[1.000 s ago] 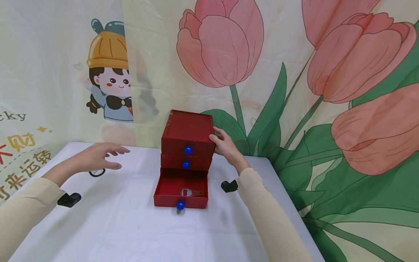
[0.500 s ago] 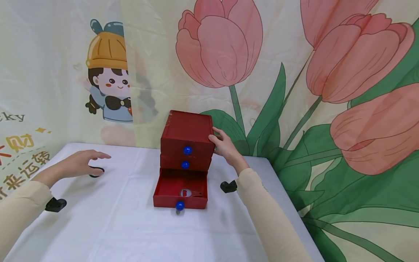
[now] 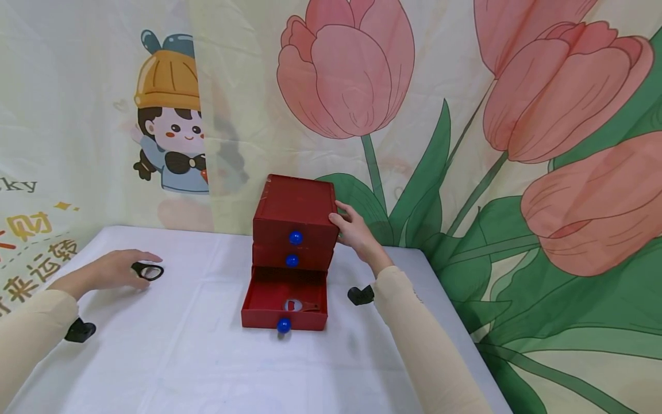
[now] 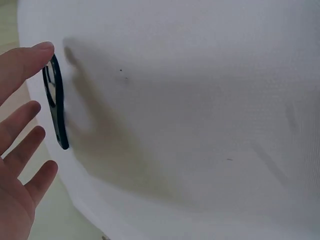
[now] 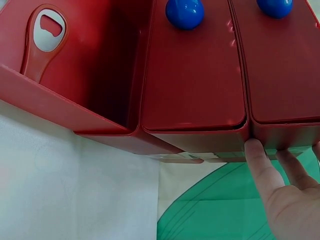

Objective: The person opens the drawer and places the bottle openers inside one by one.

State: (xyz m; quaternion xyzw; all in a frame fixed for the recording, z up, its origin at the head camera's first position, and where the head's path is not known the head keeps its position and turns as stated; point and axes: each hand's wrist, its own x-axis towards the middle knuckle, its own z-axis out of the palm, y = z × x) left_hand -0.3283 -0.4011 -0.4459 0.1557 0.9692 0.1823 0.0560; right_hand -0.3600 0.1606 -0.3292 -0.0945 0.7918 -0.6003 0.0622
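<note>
My left hand (image 3: pixel 114 270) is low over the left part of the table, fingers spread. Beneath its fingers lies a black bottle opener (image 4: pixel 59 117) with a metal centre; whether the thumb touches it I cannot tell. My right hand (image 3: pixel 360 234) rests its fingertips against the right side of a red drawer cabinet (image 3: pixel 297 198). The cabinet's bottom drawer (image 3: pixel 258 317) is pulled out, and a red-handled bottle opener (image 5: pixel 49 31) lies inside it. Both upper drawers are closed, each with a blue knob (image 5: pixel 184 12).
White cloth covers the table (image 3: pixel 207 368). A printed curtain with tulips (image 3: pixel 351 69) hangs directly behind it. The table's right edge runs just beyond my right forearm (image 3: pixel 414 322).
My left hand has moved left and down, from above the table to the black bottle opener. My right hand stays at the cabinet, and the drawers have not moved.
</note>
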